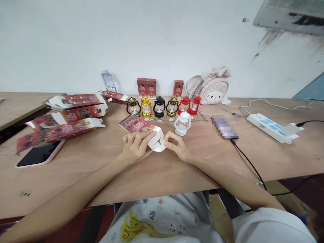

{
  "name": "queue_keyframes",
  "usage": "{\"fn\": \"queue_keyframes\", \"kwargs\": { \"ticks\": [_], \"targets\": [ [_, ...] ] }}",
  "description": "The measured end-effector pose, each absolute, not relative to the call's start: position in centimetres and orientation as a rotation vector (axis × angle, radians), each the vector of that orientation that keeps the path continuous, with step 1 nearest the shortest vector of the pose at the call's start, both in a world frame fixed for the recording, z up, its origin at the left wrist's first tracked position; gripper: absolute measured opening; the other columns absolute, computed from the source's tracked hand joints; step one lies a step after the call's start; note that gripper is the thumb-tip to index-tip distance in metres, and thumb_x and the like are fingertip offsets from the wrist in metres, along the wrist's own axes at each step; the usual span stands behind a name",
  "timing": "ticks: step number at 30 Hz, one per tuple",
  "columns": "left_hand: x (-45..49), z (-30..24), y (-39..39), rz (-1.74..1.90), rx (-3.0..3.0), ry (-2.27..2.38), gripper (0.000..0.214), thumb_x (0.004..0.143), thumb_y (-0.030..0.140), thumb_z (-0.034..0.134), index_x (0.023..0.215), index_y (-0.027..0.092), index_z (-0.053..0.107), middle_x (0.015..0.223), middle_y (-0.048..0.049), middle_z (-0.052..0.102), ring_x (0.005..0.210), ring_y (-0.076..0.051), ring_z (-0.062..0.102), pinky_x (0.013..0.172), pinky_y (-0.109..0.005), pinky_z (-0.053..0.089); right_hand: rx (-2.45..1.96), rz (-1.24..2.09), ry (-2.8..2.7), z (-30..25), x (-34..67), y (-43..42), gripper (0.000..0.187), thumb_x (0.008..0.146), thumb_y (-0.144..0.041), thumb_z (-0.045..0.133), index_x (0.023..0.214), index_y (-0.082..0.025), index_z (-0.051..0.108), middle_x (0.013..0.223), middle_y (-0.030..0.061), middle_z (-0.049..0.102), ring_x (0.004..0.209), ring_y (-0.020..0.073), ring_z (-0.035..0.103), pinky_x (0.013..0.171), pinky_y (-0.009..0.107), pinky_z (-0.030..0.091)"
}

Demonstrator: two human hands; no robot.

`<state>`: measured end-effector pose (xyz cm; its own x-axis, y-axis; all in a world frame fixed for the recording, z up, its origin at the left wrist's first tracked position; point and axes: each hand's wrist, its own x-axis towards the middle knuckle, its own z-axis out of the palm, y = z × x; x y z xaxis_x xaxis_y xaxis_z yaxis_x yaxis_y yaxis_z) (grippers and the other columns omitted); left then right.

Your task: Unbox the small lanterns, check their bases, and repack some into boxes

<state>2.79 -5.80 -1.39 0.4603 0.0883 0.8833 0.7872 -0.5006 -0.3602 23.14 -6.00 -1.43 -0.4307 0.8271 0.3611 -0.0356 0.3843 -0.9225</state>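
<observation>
A red printed cardboard box [138,124] lies tilted between my hands, its white end flaps [157,143] turned toward me. My left hand [136,145] is closed around the box's near side. With thumb and forefinger, my right hand [176,145] pinches the right edge of the white flaps. Just beyond my right hand stands a white mini lantern [182,124]. Behind the box runs a row of several small lanterns, among them a gold lantern [146,107], a black lantern [159,107] and a red lantern [184,105].
Unfolded red boxes [73,114] lie at the left, partly over a phone [40,155]. Closed boxes [146,88], a bottle [108,81] and a pink bag [214,89] stand by the wall. A cabled phone [224,127] and a power strip [270,127] are at the right.
</observation>
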Motion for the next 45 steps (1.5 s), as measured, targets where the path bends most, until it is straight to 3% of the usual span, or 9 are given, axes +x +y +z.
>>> {"fn": "queue_keyframes", "kwargs": {
  "ticks": [5,11,15,21,27,30,39,42,45],
  "targets": [
    [2.4,-1.7,-5.4,-1.057,-1.899,-0.76,0.05,0.082,0.044,0.063,0.127,0.025,0.054,0.09,-0.0067,0.071,0.076,-0.022,0.057,0.077,-0.037,0.032,-0.716,1.209,-1.756,-1.4,22.8,-6.4,0.016,0.083,-0.035,0.055,0.093,-0.021,0.055,0.087,0.0012,0.057,0.075,0.014,0.051,0.068,0.027,0.041],
    [2.5,-1.3,-4.9,-1.013,-1.848,-0.653,0.047,0.084,0.026,0.064,0.129,0.03,0.051,0.093,-0.0024,0.073,0.089,-0.019,0.065,0.084,-0.034,0.033,-0.756,1.149,-1.774,-2.2,22.5,-6.4,0.022,0.083,-0.026,0.056,0.104,-0.023,0.06,0.103,0.0026,0.059,0.091,0.0157,0.056,0.083,0.031,0.045],
    [2.7,-0.5,-4.9,-0.961,-1.833,-0.543,0.037,0.084,0.018,0.062,0.119,0.027,0.058,0.097,-0.0011,0.073,0.098,-0.015,0.066,0.096,-0.031,0.032,-0.643,1.445,-1.687,-2.6,22.4,-5.9,0.028,0.077,-0.032,0.065,0.104,-0.024,0.061,0.101,0.0013,0.061,0.093,0.016,0.057,0.088,0.034,0.045],
    [2.9,0.3,-5.2,-0.914,-1.85,-0.53,0.032,0.087,0.02,0.06,0.119,0.028,0.057,0.102,-0.0005,0.074,0.101,-0.015,0.067,0.103,-0.031,0.028,-0.568,1.817,-1.32,-2.4,22.3,-5.9,0.033,0.074,-0.037,0.066,0.105,-0.024,0.062,0.104,0.003,0.065,0.095,0.0162,0.06,0.091,0.034,0.045],
    [3.1,0.6,-5.3,-0.988,-1.863,-0.499,0.037,0.087,0.018,0.059,0.122,0.031,0.055,0.103,0.0025,0.074,0.099,-0.014,0.068,0.103,-0.03,0.029,-0.545,1.904,-1.148,-2.0,22.2,-6.0,0.022,0.077,-0.042,0.061,0.083,-0.022,0.064,0.091,0.004,0.067,0.09,0.0184,0.061,0.088,0.039,0.049],
    [3.1,0.7,-5.4,-0.992,-1.902,-0.463,0.038,0.086,0.016,0.06,0.12,0.031,0.056,0.107,0.0029,0.073,0.102,-0.013,0.067,0.103,-0.029,0.03,-0.562,1.853,-1.176,-1.9,22.2,-5.9,0.028,0.08,-0.047,0.056,0.074,-0.02,0.063,0.087,0.0055,0.067,0.091,0.02,0.061,0.087,0.041,0.049],
    [1.7,0.1,-4.7,-0.916,-2.024,-0.567,0.048,0.089,0.015,0.055,0.133,0.032,0.045,0.113,-0.0001,0.07,0.107,-0.015,0.065,0.106,-0.032,0.037,-0.575,1.796,-1.177,-1.4,22.4,-6.0,0.045,0.083,-0.057,0.047,0.06,-0.02,0.059,0.105,0.0073,0.065,0.101,0.0223,0.059,0.084,0.042,0.052],
    [0.7,-0.2,-3.8,-0.943,-1.959,-0.562,0.043,0.089,0.015,0.055,0.129,0.029,0.049,0.114,-0.0021,0.07,0.111,-0.017,0.064,0.105,-0.034,0.039,-0.517,1.77,-1.205,-1.0,22.8,-5.9,0.054,0.084,-0.061,0.045,0.051,-0.019,0.052,0.119,0.0043,0.06,0.102,0.0216,0.059,0.087,0.043,0.051],
    [-0.3,-0.5,-3.3,-0.982,-1.961,-0.454,0.033,0.089,0.015,0.053,0.119,0.029,0.055,0.107,0.0002,0.073,0.106,-0.016,0.066,0.098,-0.034,0.047,-0.528,1.807,-1.172,-1.0,23.1,-5.5,0.054,0.085,-0.061,0.045,0.051,-0.019,0.046,0.113,0.0048,0.063,0.096,0.0201,0.061,0.087,0.042,0.05]
  ]
}}
